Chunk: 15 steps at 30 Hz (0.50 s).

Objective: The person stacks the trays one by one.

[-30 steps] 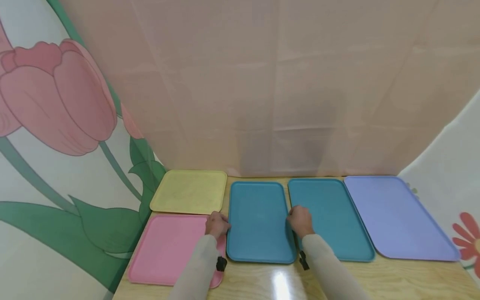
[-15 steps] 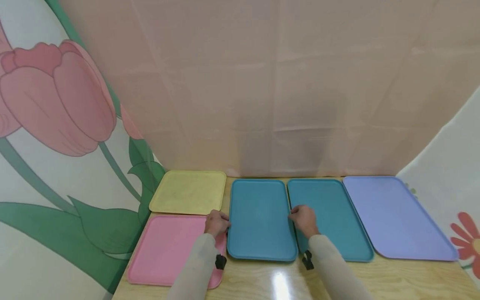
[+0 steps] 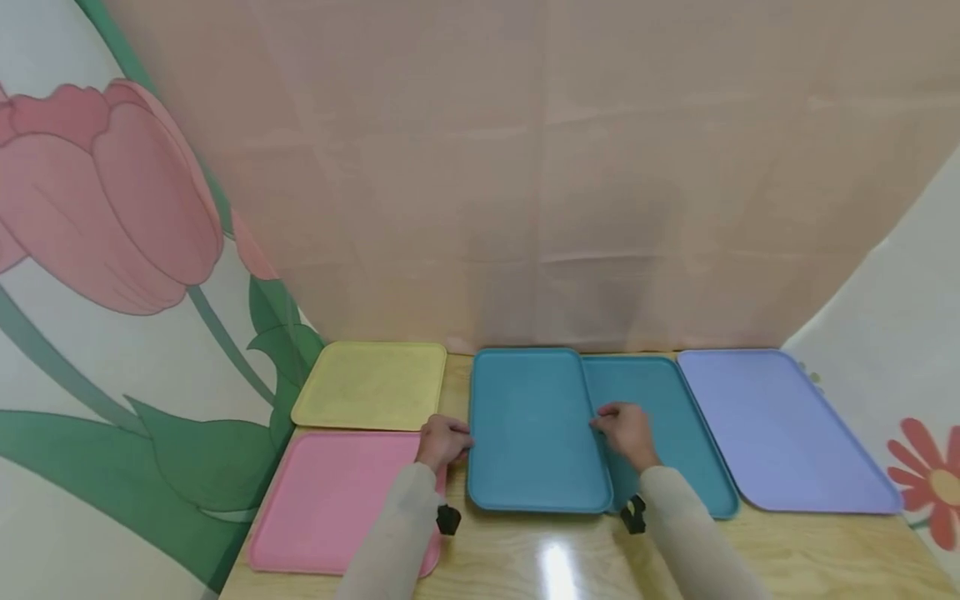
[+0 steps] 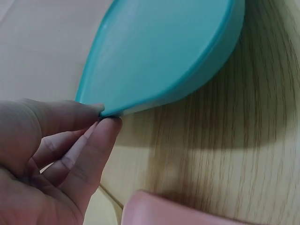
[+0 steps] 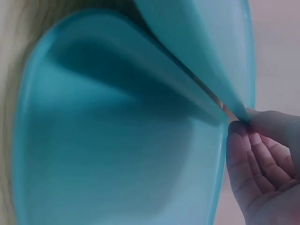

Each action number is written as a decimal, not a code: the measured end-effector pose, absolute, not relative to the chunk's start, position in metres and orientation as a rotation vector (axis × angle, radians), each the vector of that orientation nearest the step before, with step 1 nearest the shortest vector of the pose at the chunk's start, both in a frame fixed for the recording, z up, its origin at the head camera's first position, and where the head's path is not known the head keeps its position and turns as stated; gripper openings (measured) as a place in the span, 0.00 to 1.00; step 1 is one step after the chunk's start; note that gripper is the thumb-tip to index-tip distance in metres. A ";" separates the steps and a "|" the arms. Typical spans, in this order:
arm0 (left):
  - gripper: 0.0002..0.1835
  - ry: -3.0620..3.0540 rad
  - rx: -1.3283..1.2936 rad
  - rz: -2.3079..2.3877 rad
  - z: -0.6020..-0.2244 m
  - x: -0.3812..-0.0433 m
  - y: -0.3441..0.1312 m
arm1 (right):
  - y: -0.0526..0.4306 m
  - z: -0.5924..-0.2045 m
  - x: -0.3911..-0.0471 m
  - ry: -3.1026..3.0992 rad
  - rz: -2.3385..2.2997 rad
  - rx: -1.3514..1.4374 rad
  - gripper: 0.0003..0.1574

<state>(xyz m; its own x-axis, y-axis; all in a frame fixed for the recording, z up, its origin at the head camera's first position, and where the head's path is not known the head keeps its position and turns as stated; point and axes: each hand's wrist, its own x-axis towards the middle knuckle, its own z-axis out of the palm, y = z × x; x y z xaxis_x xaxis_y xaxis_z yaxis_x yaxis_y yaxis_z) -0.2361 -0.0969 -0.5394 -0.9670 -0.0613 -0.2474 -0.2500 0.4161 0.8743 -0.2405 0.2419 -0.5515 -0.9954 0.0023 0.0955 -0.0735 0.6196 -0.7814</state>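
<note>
A blue rectangular tray (image 3: 536, 429) is held level between both hands, its right edge overlapping a second, teal tray (image 3: 675, 450) in the head view. My left hand (image 3: 444, 442) pinches the left rim between thumb and fingers. In the left wrist view the blue tray (image 4: 159, 51) casts a shadow on the wood below it, raised off the table. On the opposite side my right hand (image 3: 628, 433) pinches the right rim. The right wrist view has the raised tray (image 5: 201, 51) above the teal tray (image 5: 112, 154), which bears its shadow.
At the left a yellow tray (image 3: 371, 386) lies behind a pink tray (image 3: 337, 500). A lilac tray (image 3: 787, 433) lies at the right, close beside the teal one. They lie on a wooden table (image 3: 525, 567), with a beige cloth (image 3: 495, 167) hanging at the back.
The blue tray has risen and shifted right and slightly away, now overlapping the teal tray. Both hands have moved right with it, keeping their hold on its rims.
</note>
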 end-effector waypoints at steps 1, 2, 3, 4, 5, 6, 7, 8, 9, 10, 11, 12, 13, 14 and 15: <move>0.09 2.479 -0.280 1.592 -0.539 -0.237 -0.095 | 0.241 -0.552 -0.245 -2.757 1.313 0.013 0.17; 0.09 2.470 -0.284 1.601 -0.539 -0.238 -0.093 | 0.235 -0.548 -0.243 -2.765 1.287 -0.042 0.16; 0.09 2.467 -0.281 1.606 -0.538 -0.238 -0.091 | 0.231 -0.549 -0.243 -2.767 1.240 -0.111 0.15; 0.09 2.461 -0.279 1.617 -0.538 -0.239 -0.089 | 0.232 -0.549 -0.243 -2.752 1.218 -0.135 0.14; 0.09 2.456 -0.271 1.630 -0.537 -0.239 -0.087 | 0.236 -0.549 -0.241 -2.747 1.224 -0.119 0.14; 0.10 2.449 -0.259 1.646 -0.537 -0.239 -0.085 | 0.240 -0.549 -0.241 -2.741 1.233 -0.130 0.15; 0.10 2.438 -0.247 1.669 -0.537 -0.239 -0.082 | 0.243 -0.548 -0.240 -2.739 1.254 -0.132 0.15; 0.10 2.435 -0.233 1.681 -0.536 -0.239 -0.080 | 0.247 -0.548 -0.239 -2.738 1.270 -0.136 0.15; 0.10 2.431 -0.218 1.693 -0.536 -0.240 -0.078 | 0.251 -0.548 -0.239 -2.734 1.281 -0.135 0.15; 0.09 2.419 -0.208 1.708 -0.536 -0.241 -0.075 | 0.254 -0.547 -0.239 -2.730 1.288 -0.137 0.15; 0.09 2.411 -0.196 1.719 -0.537 -0.241 -0.073 | 0.257 -0.547 -0.239 -2.729 1.293 -0.142 0.16; 0.09 2.403 -0.191 1.723 -0.536 -0.242 -0.071 | 0.260 -0.547 -0.239 -2.727 1.286 -0.156 0.16; 0.09 2.395 -0.191 1.727 -0.536 -0.242 -0.068 | 0.262 -0.547 -0.239 -2.729 1.277 -0.164 0.16; 0.09 2.388 -0.189 1.726 -0.536 -0.242 -0.065 | 0.264 -0.546 -0.238 -2.732 1.268 -0.170 0.16; 0.09 2.381 -0.187 1.727 -0.535 -0.243 -0.063 | 0.267 -0.545 -0.238 -2.737 1.262 -0.170 0.16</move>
